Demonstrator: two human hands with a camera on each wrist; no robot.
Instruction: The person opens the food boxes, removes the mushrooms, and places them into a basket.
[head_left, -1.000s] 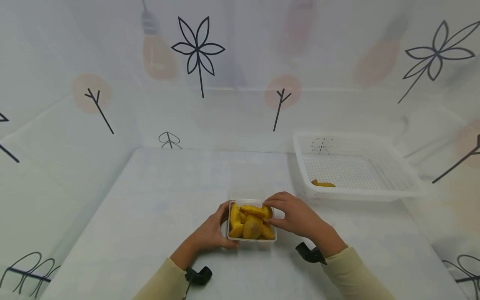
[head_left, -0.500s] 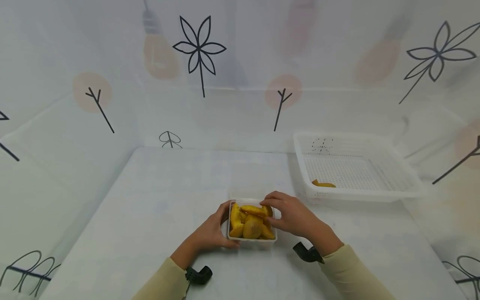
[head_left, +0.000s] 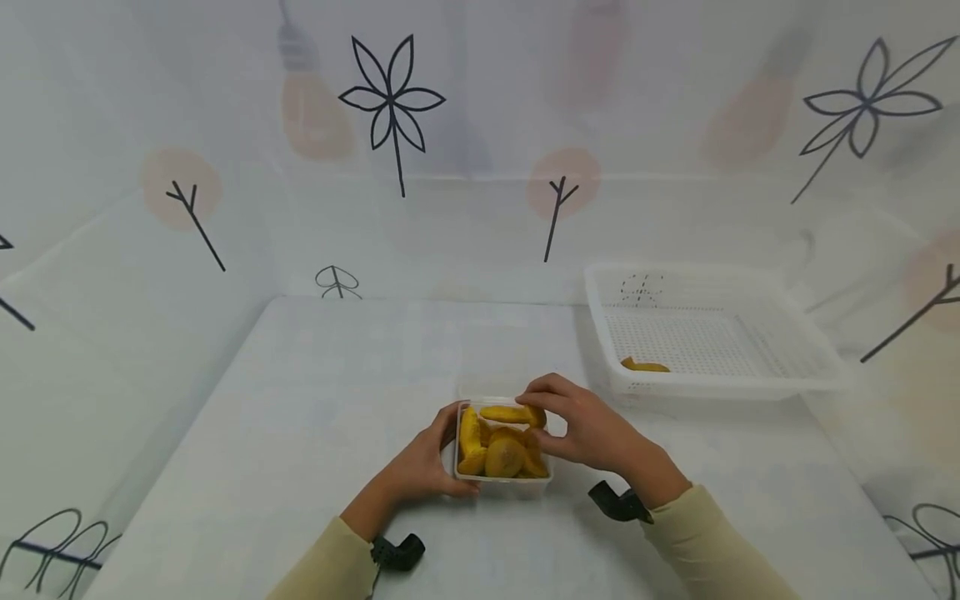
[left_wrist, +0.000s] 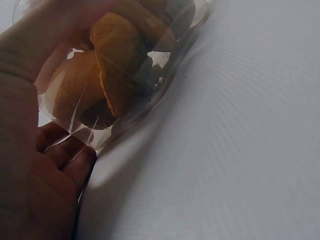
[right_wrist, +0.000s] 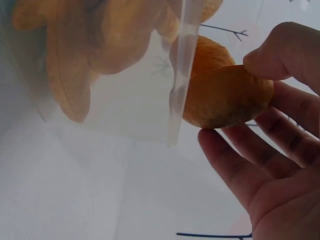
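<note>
Right hand (head_left: pixel 592 429) pinches a yellow-orange slice (head_left: pixel 513 413) between thumb and fingertips at the far right corner of the clear tub (head_left: pixel 502 482), the slice sitting just above the rest of the pile. In the right wrist view the slice (right_wrist: pixel 227 97) is partly past the tub's clear wall. Left hand (head_left: pixel 423 462) curls round the tub's left side, holding it down on the white table (head_left: pixel 315 400). Well off to the right stands a white perforated basket (head_left: pixel 750 385) with one slice (head_left: pixel 645 367) lying in it. To my eye, a light pinch and a straight lift would clear the rim cleanly, with the left hand keeping the tub from tipping.
</note>
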